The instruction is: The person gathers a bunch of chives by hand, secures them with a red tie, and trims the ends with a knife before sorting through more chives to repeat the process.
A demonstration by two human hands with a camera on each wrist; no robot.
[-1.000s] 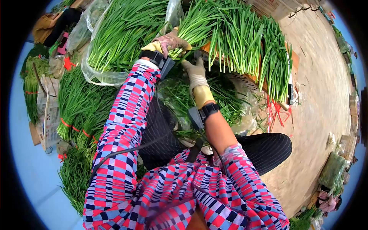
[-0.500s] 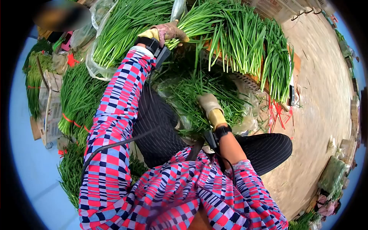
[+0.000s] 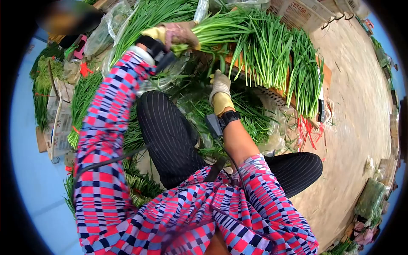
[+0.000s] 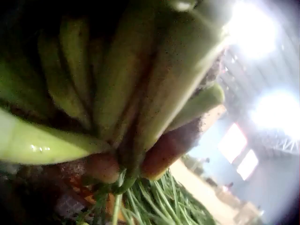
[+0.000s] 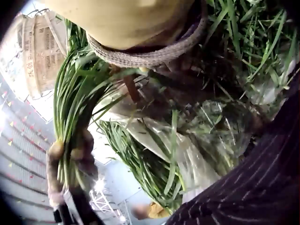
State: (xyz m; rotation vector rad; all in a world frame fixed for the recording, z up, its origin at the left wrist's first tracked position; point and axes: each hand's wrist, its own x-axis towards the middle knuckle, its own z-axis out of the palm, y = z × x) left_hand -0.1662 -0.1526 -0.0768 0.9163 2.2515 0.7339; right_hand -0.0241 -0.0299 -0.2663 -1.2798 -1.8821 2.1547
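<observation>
My gloved left hand (image 3: 182, 35) grips a bunch of garlic chives (image 3: 221, 29) near its pale stem ends, the leaves pointing right. Thick stems (image 4: 164, 89) fill the left wrist view, with stained glove fingertips (image 4: 157, 161) curled round them. Below the bunch, my gloved right hand (image 3: 220, 88) points upward, fingertips right at a few drooping green leaves (image 3: 222, 63); I cannot tell whether it pinches them. The right wrist view shows only its yellow sleeve and knitted glove cuff (image 5: 150, 57), the fingers hidden. Loose trimmed leaves (image 3: 250, 117) lie heaped beneath.
More chives (image 3: 265, 55) lie across an orange board (image 3: 326, 78) to the right, beside a knife (image 3: 321, 111) and red ties (image 3: 308, 131). A plastic-lined chive pile (image 3: 153, 25) stands at the left. Plastic crates (image 3: 297, 12) stand behind, bundled chives (image 3: 83, 100) at far left.
My left hand has moved left with the bunch, drawing it outward. My right hand dropped to the loose leaves, then rose back to beneath the bunch.
</observation>
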